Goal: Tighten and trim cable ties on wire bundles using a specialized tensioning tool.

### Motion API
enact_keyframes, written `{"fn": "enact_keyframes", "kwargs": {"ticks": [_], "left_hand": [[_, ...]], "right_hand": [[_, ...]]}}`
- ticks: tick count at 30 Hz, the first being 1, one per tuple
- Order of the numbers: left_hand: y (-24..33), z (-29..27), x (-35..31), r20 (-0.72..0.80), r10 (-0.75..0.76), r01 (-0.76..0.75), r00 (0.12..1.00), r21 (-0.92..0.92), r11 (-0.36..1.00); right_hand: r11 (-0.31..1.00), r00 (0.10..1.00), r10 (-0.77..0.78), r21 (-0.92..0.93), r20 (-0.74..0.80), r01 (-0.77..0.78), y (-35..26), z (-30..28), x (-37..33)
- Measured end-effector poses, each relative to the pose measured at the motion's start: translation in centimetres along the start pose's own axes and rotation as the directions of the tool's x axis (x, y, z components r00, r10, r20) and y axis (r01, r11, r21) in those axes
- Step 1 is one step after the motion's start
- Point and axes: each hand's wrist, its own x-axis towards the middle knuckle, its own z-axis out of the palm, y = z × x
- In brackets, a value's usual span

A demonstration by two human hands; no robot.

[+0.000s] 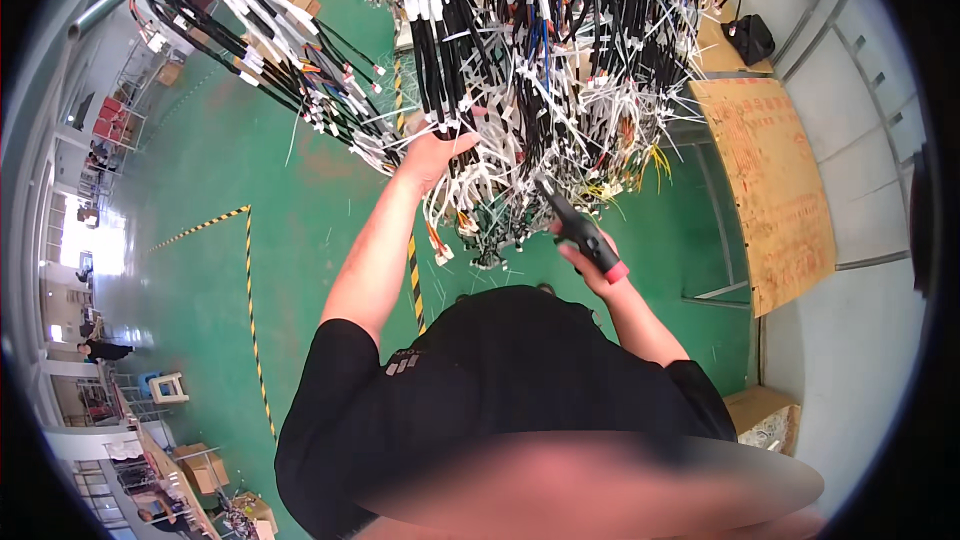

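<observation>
Long wire harnesses (430, 50) hang in front of me, black-sleeved with white bands and many thin white tie tails sticking out. My left hand (430, 158) is closed around the lower part of one black harness on the left of the mass; some fingers are hidden behind the wires. My right hand (594, 268) grips a black hand tool (574, 224) with a red end, possibly a cable tie gun. Its tip points up and left, close to the tangled white wire ends (510, 175). Whether the tip touches a wire, I cannot tell.
Another harness bundle (250, 55) droops over a metal pipe (110, 5) at upper left. To the right stands a wooden board (770, 180) beside a pale wall. Yellow-black tape (252, 310) marks the green floor. A cardboard box (765, 415) sits at lower right.
</observation>
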Motion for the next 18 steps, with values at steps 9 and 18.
{"fn": "enact_keyframes", "kwargs": {"ticks": [9, 18], "left_hand": [[0.9, -0.5, -0.2, 0.263, -0.015, 0.052, 0.965, -0.135, 0.989], [-0.6, -6.2, 0.9, 0.556, -0.203, 0.239, 0.806, 0.008, 0.971]], "right_hand": [[0.969, 0.972, -0.116, -0.237, -0.206, 0.066, -0.9, 3.9, 10.2], [0.998, 0.995, 0.056, -0.029, 0.083, -0.054, -0.8, 2.6, 10.1]]}}
